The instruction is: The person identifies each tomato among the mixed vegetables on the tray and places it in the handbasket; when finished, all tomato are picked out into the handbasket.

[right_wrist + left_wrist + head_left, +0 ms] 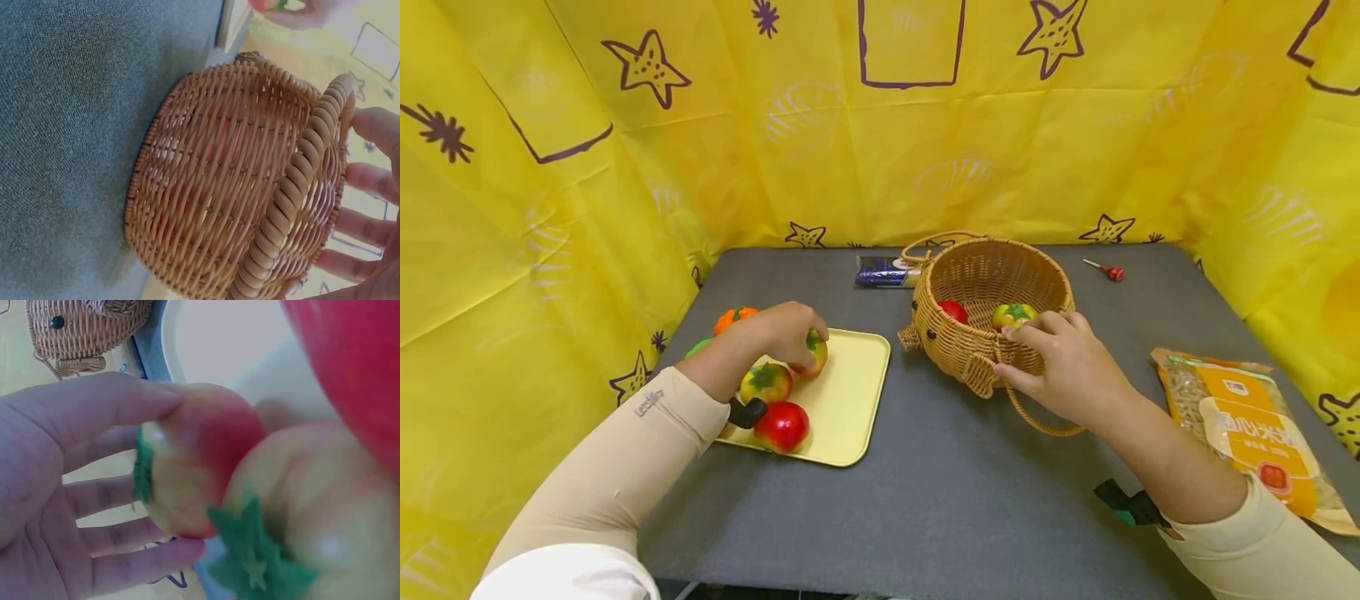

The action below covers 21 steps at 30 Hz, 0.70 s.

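In the head view my left hand (786, 333) holds a red-and-yellow tomato (816, 357) over the cream tray (853, 400). Up close, the left wrist view shows thumb and fingers around this tomato (200, 456), its green leaf cap turned toward the palm. Another yellowish tomato (766, 383) and a redder one (784, 427) lie beside it on the tray. At the near rim of a wicker basket (951, 342), my right hand (1067, 367) grips the edge, thumb outside and fingers over the rim. Inside the basket sit a red tomato (953, 312) and a yellow-green one (1013, 315).
An orange pumpkin-like vegetable (733, 319) and something green (698, 347) are partly behind the left forearm. A blue packet (883, 272) lies behind the basket, a red lollipop (1112, 272) at the back right. An orange-and-clear food bag (1255, 429) lies right of the right arm.
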Tool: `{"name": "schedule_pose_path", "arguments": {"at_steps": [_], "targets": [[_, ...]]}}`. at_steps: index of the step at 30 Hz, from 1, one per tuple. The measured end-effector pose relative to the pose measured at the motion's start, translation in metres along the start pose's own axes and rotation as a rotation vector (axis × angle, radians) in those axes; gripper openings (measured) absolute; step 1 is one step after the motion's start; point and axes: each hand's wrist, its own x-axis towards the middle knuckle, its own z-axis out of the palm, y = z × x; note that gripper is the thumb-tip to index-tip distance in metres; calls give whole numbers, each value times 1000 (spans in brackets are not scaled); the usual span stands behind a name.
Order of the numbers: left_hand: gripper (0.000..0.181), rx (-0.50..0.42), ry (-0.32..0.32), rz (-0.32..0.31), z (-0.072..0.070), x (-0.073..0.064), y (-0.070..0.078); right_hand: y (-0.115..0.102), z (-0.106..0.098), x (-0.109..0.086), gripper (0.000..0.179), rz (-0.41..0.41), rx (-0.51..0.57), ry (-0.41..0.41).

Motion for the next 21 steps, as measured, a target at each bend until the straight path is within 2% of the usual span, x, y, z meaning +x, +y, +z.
{"name": "schedule_pose_path", "arguments": {"at_steps": [11, 16, 21], "targets": [[39, -66, 269, 95, -13, 8, 11, -1, -1, 1, 41, -12, -7, -5], [45, -88, 340, 127, -24, 12, 20, -3, -2, 2, 42, -3, -6, -16], [47, -114, 399, 155, -39, 16, 36, -2, -1, 1, 43, -10, -10, -1]]}}
